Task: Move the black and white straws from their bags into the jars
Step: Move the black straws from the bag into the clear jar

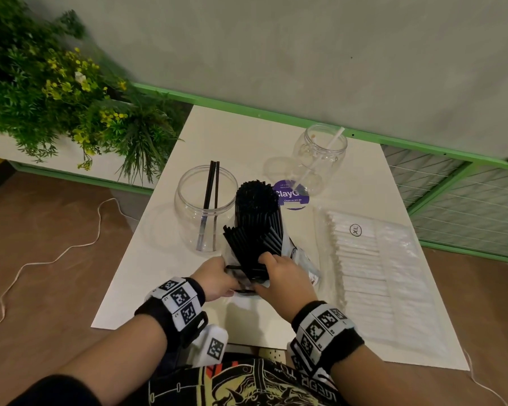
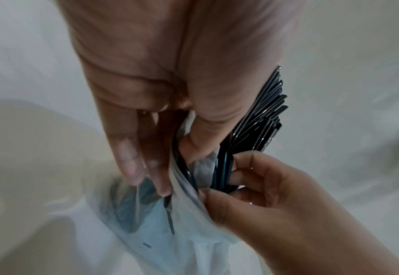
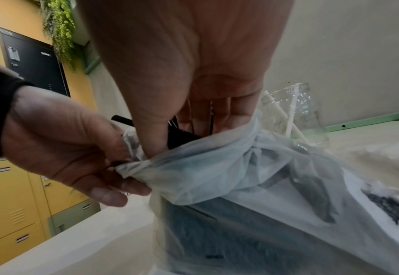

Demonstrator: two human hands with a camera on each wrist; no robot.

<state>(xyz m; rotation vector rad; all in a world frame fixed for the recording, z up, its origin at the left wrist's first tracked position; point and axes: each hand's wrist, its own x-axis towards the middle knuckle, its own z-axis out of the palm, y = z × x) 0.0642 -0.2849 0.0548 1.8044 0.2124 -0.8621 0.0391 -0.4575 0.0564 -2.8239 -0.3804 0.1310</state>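
Observation:
A thick bundle of black straws [image 1: 257, 218] stands tilted in a clear plastic bag [image 1: 301, 260] at the table's middle. My left hand [image 1: 226, 273] pinches the bag's rim [image 2: 184, 204] between thumb and fingers. My right hand [image 1: 264, 265] reaches into the bag's mouth, fingers curled round the lower ends of the black straws [image 2: 264, 119]. A clear jar [image 1: 188, 197] to the left holds three black straws [image 1: 211, 186]. Another clear jar [image 1: 339, 150] at the back holds one white straw [image 1: 332, 142]. White straws lie in a flat bag [image 1: 364, 259] on the right.
A purple round sticker [image 1: 291, 194] lies behind the bundle. Green plants [image 1: 71, 92] stand at the back left, and a green-framed wire rack [image 1: 467, 194] is on the right. The white table [image 1: 147, 273] ends just in front of my wrists. A cord [image 1: 56, 259] trails on the floor.

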